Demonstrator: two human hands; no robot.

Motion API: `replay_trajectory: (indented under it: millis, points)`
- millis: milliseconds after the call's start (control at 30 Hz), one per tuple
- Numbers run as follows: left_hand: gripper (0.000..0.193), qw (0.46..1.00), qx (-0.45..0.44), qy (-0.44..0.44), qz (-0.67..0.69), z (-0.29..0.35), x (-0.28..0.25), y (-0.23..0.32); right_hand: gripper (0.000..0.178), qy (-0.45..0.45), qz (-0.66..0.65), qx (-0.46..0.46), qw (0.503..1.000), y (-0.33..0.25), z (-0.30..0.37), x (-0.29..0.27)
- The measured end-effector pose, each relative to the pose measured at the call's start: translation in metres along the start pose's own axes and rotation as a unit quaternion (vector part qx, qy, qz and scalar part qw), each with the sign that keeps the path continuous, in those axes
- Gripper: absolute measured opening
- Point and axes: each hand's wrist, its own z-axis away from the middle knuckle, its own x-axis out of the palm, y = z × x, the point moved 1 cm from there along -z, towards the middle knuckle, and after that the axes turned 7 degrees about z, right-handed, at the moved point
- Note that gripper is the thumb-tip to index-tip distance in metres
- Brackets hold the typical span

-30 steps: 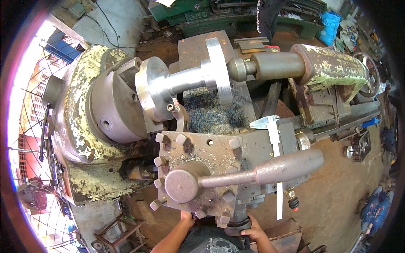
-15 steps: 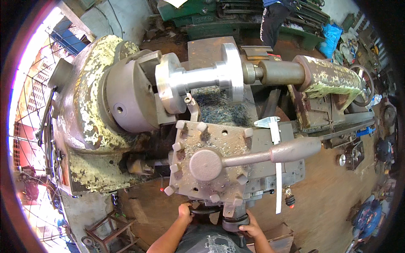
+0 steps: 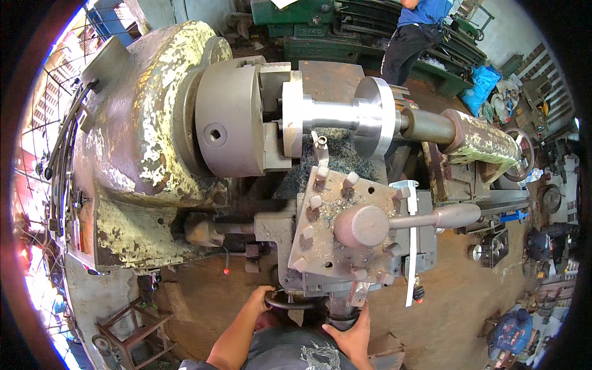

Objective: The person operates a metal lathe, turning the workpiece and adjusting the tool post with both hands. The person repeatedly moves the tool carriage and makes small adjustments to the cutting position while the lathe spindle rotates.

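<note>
My left hand (image 3: 263, 298) is closed round the left side of a black handwheel (image 3: 295, 304) at the front of the lathe. My right hand (image 3: 353, 335) grips the right side of a dark round crank dial (image 3: 341, 321), thumb in front; some fingers are hidden. Above the hands sits the square tool post (image 3: 320, 231) with its clamping lever (image 3: 431, 217), bolts and metal chips. Its cutting tool (image 3: 321, 148) points up near the left flange of a shiny flanged metal workpiece (image 3: 333, 115). The chuck (image 3: 231, 120) holds the workpiece at left; the tailstock (image 3: 484, 139) meets it at right.
A caliper (image 3: 412, 246) lies on the slide right of the tool post. Chips (image 3: 339, 148) are heaped below the workpiece. A metal frame stand (image 3: 132, 333) is at lower left. One person (image 3: 413, 37) stands by a green machine behind; another (image 3: 515, 333) is at lower right.
My view has swung, so the lathe appears shifted right and tilted. My right hand's thumb and fingers now sit differently around the dial. The left hand stays on the handwheel.
</note>
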Motion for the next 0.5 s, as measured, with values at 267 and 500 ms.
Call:
replay_trajectory:
  millis: [267,500]
  points:
    - [0.037,0.99,-0.058,-0.124,0.046,0.007,0.009,0.003,0.125,0.026,0.026,-0.028,0.999,0.017,-0.002,0.011]
    - [0.019,0.992,-0.03,-0.057,0.107,0.034,0.021,0.008,0.124,0.033,0.025,-0.031,0.999,0.016,-0.001,0.01]
